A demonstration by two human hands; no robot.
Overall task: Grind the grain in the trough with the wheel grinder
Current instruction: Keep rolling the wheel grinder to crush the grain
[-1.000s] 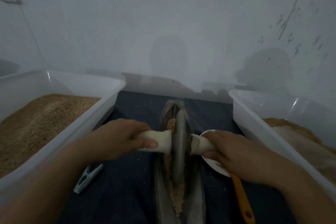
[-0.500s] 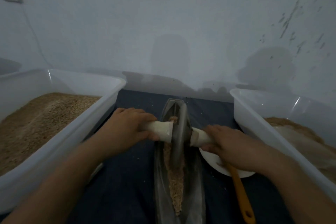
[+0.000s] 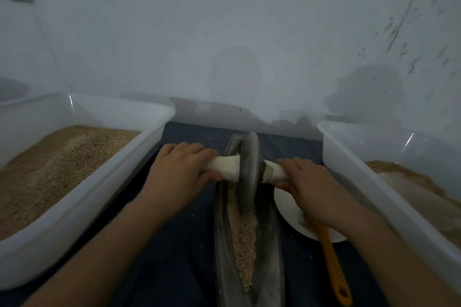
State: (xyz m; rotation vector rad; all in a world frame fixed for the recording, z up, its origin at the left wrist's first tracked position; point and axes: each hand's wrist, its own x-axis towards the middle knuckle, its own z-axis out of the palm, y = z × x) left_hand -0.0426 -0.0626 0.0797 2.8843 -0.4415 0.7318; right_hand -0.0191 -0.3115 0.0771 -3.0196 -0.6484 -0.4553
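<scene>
A grey boat-shaped trough [image 3: 270, 244] runs away from me down the middle of a dark cloth. Crushed tan grain [image 3: 244, 237] lies along its groove. The grey wheel grinder [image 3: 249, 169] stands upright in the trough near its far end, with a pale handle on each side. My left hand [image 3: 182, 172] is closed round the left handle [image 3: 224, 166]. Round the right handle [image 3: 273, 170], my right hand [image 3: 314, 189] is closed too.
A white tub [image 3: 82, 207] full of tan grain stands at the left. Another white tub [image 3: 374, 194] with some ground grain stands at the right. A white dish [image 3: 289, 209] and an orange-handled tool [image 3: 334, 269] lie between trough and right tub. A wall is close behind.
Both hands have pushed the wheel away from me, from the middle of the trough to near its far end. More crushed grain now shows in the groove behind it.
</scene>
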